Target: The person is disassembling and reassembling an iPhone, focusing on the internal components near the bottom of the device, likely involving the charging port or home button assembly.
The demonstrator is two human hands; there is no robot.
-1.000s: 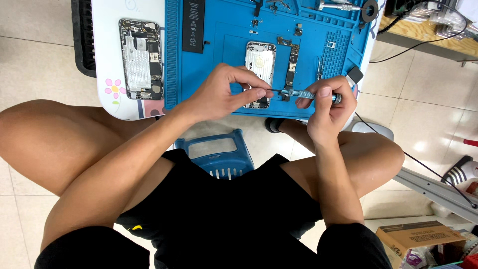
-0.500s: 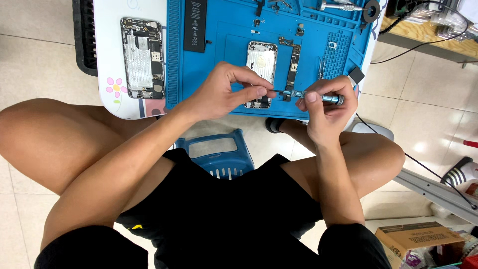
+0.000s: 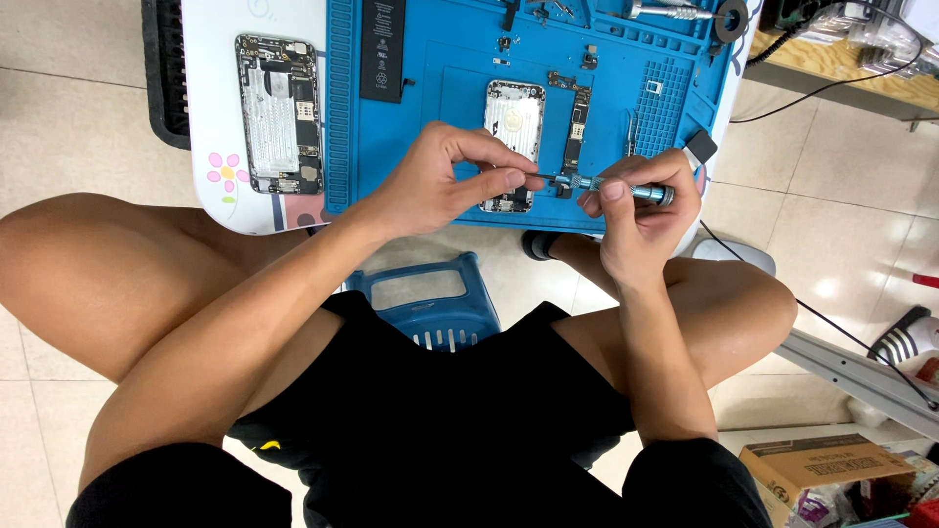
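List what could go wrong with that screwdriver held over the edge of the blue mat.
1. The left hand pinches the tip of the screwdriver that the right hand grips; a slip could prick a finger or drop a bit.
2. The hands work at the edge of the blue mat, so anything dropped would likely fall to the floor.
3. The open phone shell and circuit board lie just beyond and could be knocked.
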